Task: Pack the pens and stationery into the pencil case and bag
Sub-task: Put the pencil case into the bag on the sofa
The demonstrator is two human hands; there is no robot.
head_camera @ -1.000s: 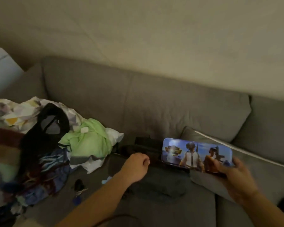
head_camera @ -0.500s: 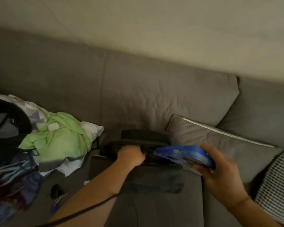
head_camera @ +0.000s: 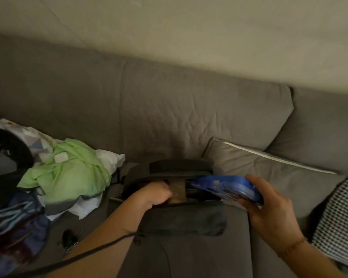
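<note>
Pencil case: blue, gripped in right hand, front end at the mouth of the dark bag on the sofa. Left hand: fingers curled on the bag's opening. Risk: case snags the rim if the opening slackens. Obscured: bag interior, pens; motion blur throughout

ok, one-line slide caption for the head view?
Right hand slides the blue pencil case into the dark bag while the left hand holds its opening, on a grey sofa.
</note>
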